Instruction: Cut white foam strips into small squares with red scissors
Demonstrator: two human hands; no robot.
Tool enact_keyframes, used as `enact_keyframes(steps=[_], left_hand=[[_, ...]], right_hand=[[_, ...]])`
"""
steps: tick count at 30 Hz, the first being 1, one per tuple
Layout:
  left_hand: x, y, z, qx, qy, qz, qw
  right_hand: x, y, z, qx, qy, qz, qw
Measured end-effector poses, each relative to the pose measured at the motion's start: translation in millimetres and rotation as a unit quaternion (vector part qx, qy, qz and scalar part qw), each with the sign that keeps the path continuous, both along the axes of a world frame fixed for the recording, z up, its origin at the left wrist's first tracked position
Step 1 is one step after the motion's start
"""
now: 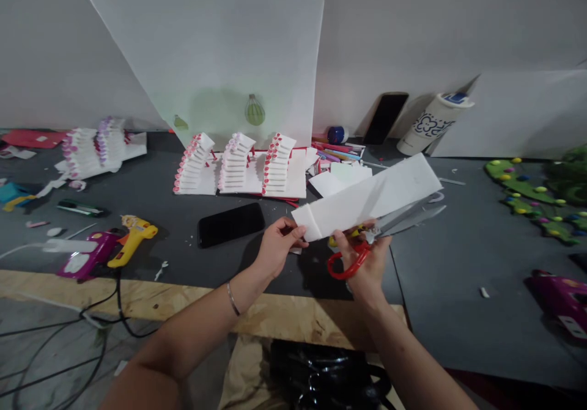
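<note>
Left hand (pixel 277 245) pinches a white strip (pixel 371 196); right hand (pixel 369 269) holds scissors (pixel 374 233).

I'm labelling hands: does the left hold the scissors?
No, the right hand holds the scissors; the left hand pinches the white strip.

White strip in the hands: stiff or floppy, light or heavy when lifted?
The white strip is probably fairly stiff: its long edges look straight, with no obvious sag. It may bend first at the crease-like line near the left hand. Likely light for its size, since it looks thin and sheet-like.
</note>
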State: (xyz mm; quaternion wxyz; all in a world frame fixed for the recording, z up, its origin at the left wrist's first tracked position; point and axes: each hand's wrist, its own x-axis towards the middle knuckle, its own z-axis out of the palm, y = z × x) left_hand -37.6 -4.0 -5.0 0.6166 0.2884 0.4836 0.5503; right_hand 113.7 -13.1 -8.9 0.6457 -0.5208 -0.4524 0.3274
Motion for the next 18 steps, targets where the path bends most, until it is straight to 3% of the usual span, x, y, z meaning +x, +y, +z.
enact_keyframes(steps=[18], left_hand=[[2.4, -2.7, 2.8, -0.036, -0.002, -0.030, 0.999]], right_hand=[[-4.1, -5.4, -6.4, 0.052, -0.055, -0.003, 0.997]])
